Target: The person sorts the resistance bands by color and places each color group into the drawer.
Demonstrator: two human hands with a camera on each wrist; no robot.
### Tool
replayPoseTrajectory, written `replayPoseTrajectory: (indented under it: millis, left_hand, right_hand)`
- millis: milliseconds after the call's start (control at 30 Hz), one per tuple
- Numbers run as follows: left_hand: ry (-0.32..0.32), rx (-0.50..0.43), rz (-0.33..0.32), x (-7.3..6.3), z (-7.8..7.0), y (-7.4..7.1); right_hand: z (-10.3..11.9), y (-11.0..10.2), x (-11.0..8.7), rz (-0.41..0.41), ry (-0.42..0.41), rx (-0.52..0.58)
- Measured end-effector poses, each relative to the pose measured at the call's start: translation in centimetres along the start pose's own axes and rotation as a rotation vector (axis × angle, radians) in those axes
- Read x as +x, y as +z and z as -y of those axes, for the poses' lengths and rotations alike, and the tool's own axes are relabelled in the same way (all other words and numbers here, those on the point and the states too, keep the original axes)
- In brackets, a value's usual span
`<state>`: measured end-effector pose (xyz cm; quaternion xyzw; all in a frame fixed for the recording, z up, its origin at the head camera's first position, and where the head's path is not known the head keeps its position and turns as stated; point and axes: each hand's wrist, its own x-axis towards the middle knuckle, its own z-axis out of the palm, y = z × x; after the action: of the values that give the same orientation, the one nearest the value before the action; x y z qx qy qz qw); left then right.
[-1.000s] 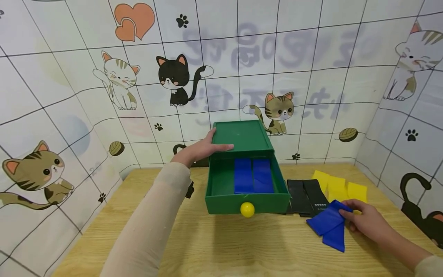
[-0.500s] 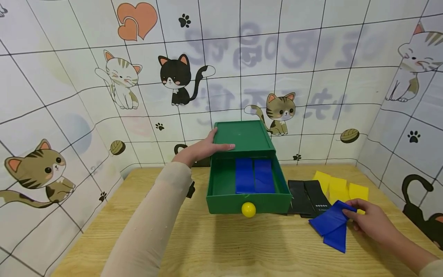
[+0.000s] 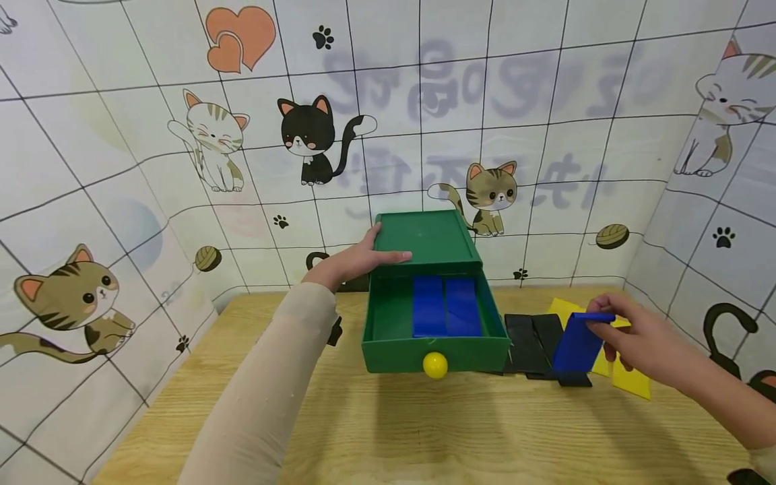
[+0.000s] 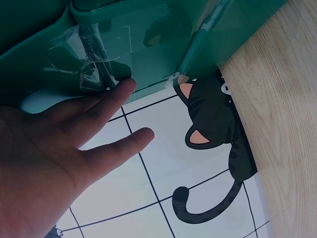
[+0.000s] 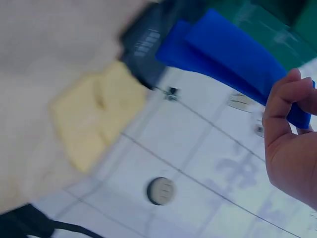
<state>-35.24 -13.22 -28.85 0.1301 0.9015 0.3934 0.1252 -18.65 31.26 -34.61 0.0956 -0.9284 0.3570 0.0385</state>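
L hand [image 3: 358,261] lies flat w/ fingers straight on top of green drawer box [image 3: 424,239], arm stretched fwd. R hand [image 3: 630,337] is raised off table, wrist bent, pinching blue band [image 3: 576,347] by its top edge; band hangs over black bands [image 3: 533,340], just right of the open drawer [image 3: 433,353].

Right wrist view: motion-blurred throughout; the yellow pieces [image 5: 94,119] and black band [image 5: 148,44] show only as soft patches, and the right hand [image 5: 292,134] is cut by the right edge. Head view: the blue band [image 3: 576,347] hides part of the black bands [image 3: 533,343]; print on them is illegible. The back wall's grey lettering [image 3: 448,87] is blurred. Left wrist view: the left hand [image 4: 54,158] is cut by the left and bottom edges.
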Motion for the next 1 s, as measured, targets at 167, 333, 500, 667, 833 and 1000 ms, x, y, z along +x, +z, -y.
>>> replayPoseTrajectory:
  millis: [167,333,500,667,833,1000]
  left_hand:
    - [-0.004,-0.005,0.007,-0.1,0.4,0.0]
    - [0.004,-0.015,0.002,0.0,0.4,0.0]
    - [-0.001,-0.017,-0.003,-0.1,0.2,-0.2]
    - [-0.003,-0.022,0.000,-0.1,0.0,-0.2]
    - [-0.004,-0.023,0.004,-0.2,-0.2,-0.1]
    - [-0.009,-0.020,0.001,-0.1,-0.1,-0.1]
  right_hand:
    - [3.3,-1.6,0.8,-0.012,-0.040,0.004]
    - [6.7,-2.8,1.2,-0.058,-0.080,0.014]
    - [10.0,-3.6,1.1,-0.111,-0.116,-0.010]
    - [12.5,-4.3,0.9,-0.190,-0.133,-0.095]
    - [14.0,-5.4,0.9,-0.228,-0.138,-0.121]
    - [16.4,-5.7,1.2,-0.230,-0.161,-0.105]
